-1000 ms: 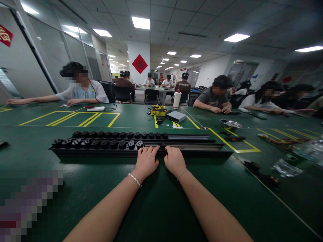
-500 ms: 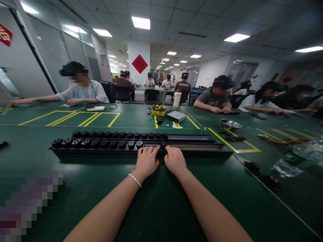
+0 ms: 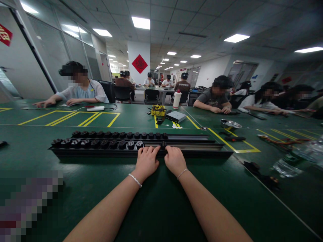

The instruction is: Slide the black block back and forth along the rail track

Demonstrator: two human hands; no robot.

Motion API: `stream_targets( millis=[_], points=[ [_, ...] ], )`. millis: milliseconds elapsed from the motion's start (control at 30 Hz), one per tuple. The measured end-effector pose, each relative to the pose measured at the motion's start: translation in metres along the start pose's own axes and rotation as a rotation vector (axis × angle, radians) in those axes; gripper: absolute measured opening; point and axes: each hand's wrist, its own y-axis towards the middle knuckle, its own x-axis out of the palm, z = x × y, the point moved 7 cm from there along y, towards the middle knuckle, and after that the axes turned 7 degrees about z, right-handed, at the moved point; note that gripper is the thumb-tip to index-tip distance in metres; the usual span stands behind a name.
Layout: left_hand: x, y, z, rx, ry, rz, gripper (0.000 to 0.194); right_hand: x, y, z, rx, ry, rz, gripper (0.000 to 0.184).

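Note:
A long black power track (image 3: 202, 146) lies across the table in front of me. Round black socket modules (image 3: 104, 144) fill its left stretch in a row. One separate socket module (image 3: 163, 145) sits in the track's open channel, right of that row. My left hand (image 3: 147, 161) has its curled fingers over the track's front edge, the index fingertip at the module's left side. From the other side my right hand (image 3: 176, 160) presses its fingertips against the same module. Both thumbs are mostly hidden. Behind lies a second track (image 3: 189, 137), also holding several modules on its left.
On the green table (image 3: 101, 201) stand a white bottle (image 3: 177, 99), a grey box (image 3: 176, 116) and a yellow item with cables (image 3: 158, 110). A metal bowl (image 3: 230, 124) and plastic bottles (image 3: 290, 164) are at the right. Co-workers sit across the table.
My hands and the socket module look the same as before. At the far left, a co-worker's outstretched hand has drawn back to the right.

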Motion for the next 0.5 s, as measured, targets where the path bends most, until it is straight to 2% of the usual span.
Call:
stream_targets(
  millis=[500],
  points=[
    [-0.0003, -0.0003, 0.0008, -0.016, 0.006, -0.028, 0.057, -0.0007, 0.0002, 0.0016, 0.019, 0.035, 0.021, 0.018]
  ],
)
